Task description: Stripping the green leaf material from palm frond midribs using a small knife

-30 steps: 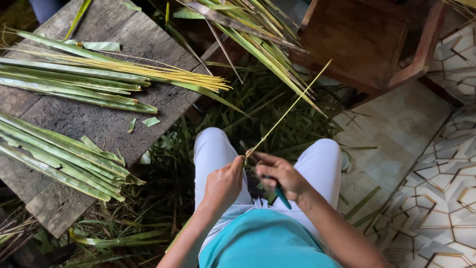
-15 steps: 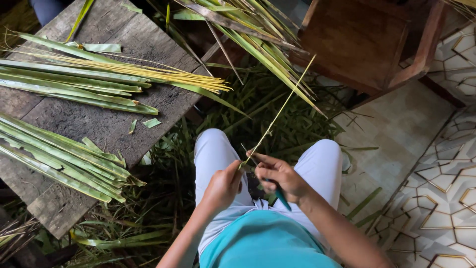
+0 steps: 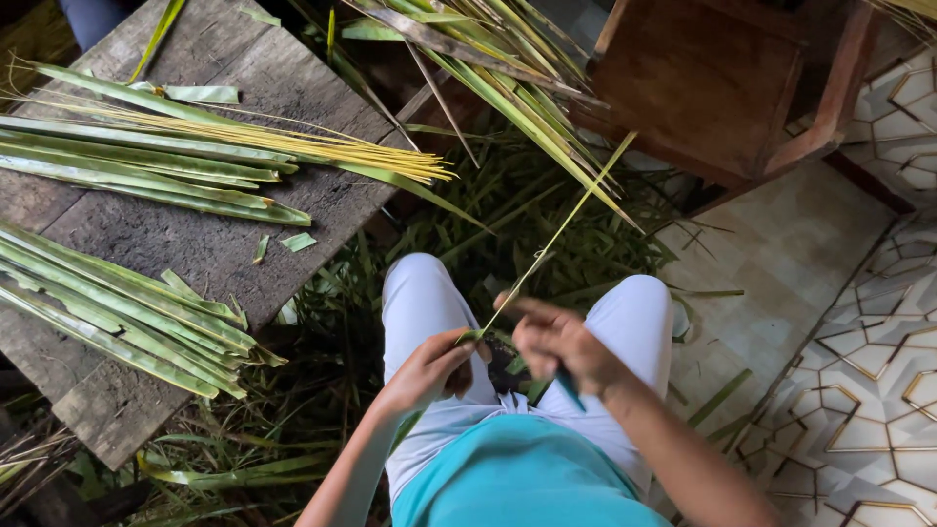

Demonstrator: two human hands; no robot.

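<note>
This looks like a home place used for hand craft with palm leaves, maybe a porch or a yard corner of a house. The floor has pale ceramic tiles with a geometric line pattern [image 3: 859,322], as in a house. A low desk of rough grey wooden planks [image 3: 185,239] carries long green palm leaf strips [image 3: 117,312] and a bundle of thin yellow leaf ribs [image 3: 293,141]. Many green leaf cuttings [image 3: 459,224] cover the ground beside it. A dark brown wooden stool [image 3: 722,88] stands on the tiles near the cuttings.
</note>
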